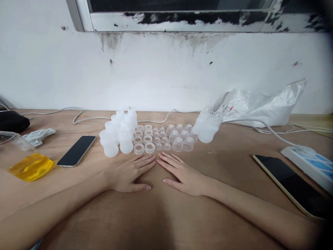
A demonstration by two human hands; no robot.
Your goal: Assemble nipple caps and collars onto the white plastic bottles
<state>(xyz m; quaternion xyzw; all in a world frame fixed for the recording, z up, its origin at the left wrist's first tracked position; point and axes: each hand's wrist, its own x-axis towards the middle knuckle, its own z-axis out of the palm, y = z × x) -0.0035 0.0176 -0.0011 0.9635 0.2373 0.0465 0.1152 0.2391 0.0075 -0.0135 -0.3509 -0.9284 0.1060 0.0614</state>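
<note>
Both hands lie flat on the wooden table, palms down with fingers spread and holding nothing: my left hand (pixel 130 173) and my right hand (pixel 182 175), fingertips almost meeting. Just beyond them stand several frosted white bottles (pixel 126 140) in rows. Beside these are two columns of white rings (pixel 149 147), then small clear nipples (pixel 167 146), then clear domed caps (pixel 177 144). Farther right, a group of assembled bottles (pixel 206 128) with clear tops stands close together.
A phone (pixel 76 151) and a container of yellow liquid (pixel 32 167) are at left, near white packets (pixel 39 135) and a black pouch (pixel 13 121). At right are a second phone (pixel 290 184), a power strip (pixel 312 163) and a plastic bag (pixel 260 106). Cables run along the wall.
</note>
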